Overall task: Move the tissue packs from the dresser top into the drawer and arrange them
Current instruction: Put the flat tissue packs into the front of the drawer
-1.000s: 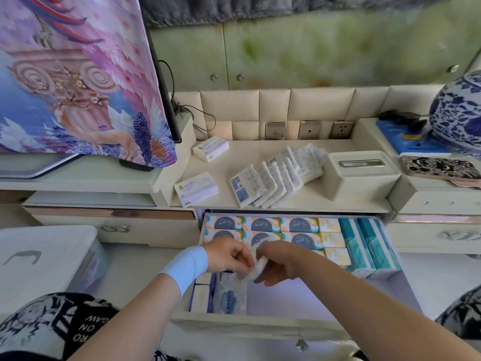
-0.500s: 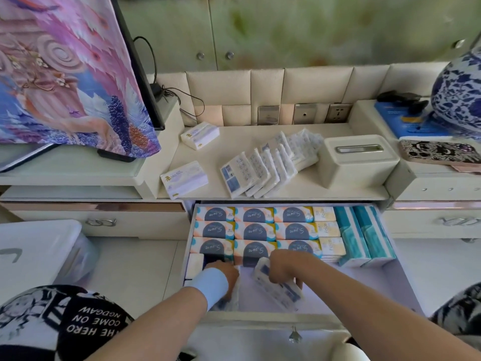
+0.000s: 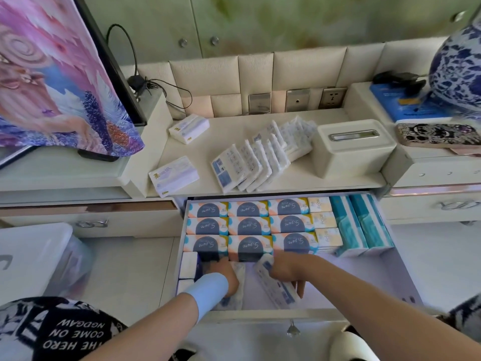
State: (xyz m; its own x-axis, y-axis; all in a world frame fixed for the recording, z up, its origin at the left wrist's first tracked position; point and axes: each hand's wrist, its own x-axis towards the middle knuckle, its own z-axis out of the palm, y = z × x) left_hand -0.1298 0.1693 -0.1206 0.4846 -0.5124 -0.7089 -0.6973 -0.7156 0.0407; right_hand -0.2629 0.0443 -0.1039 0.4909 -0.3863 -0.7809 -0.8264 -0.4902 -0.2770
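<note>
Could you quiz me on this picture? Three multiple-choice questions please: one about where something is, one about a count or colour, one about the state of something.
1. Where is the cream tissue box with the slot on top?
A. on the dresser top, right of the leaning row of tissue packs
B. inside the drawer
C. on the floor

2. What colour are the two tall packs at the right end of the drawer?
A. red
B. teal
C. black

3. What is the right hand doing?
A. resting on the dresser top
B. hanging empty in the air
C. holding a white and blue tissue pack down in the drawer

Answers:
1 A, it stands beside the leaning packs, above the open drawer.
2 B, both wrappers are teal.
3 C, its fingers wrap the pack near the drawer floor, while the left hand presses on another pack close by.
</note>
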